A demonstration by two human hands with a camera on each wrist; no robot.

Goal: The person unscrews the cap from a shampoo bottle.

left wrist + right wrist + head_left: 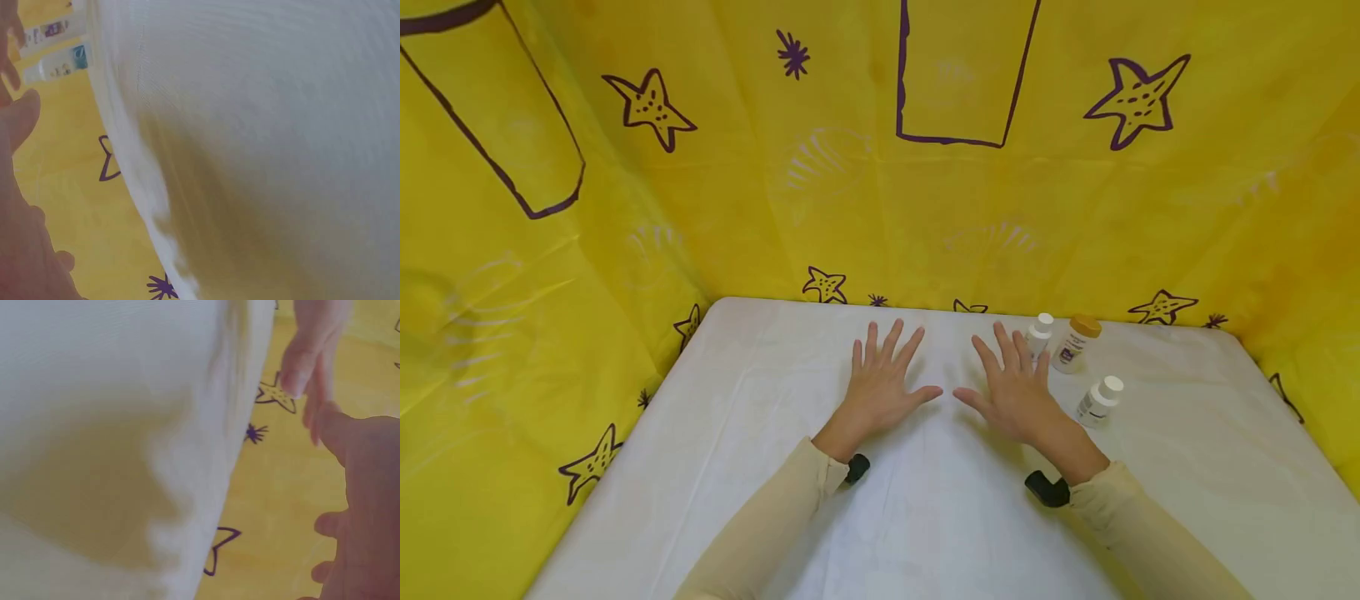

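Note:
Both hands lie flat, palms down, fingers spread, on the white table (925, 517). My left hand (883, 379) rests near the table's middle and holds nothing. My right hand (1011, 387) lies beside it, thumbs nearly meeting. Just right of the right hand stand three small bottles: a white-capped bottle (1038, 336) close to its fingertips, an orange-capped bottle (1074, 342), and another white-capped bottle (1099, 401) by the wrist. The left wrist view shows two bottles (56, 47) at its top left corner and the left hand (19, 206). The right wrist view shows the right hand (362, 487) and the white cloth.
A yellow curtain (880, 167) with purple stars walls the table at the back and both sides. A black wrist camera (1047, 489) sits on each cream sleeve. Bare white cloth spreads left of the left hand and toward the near edge.

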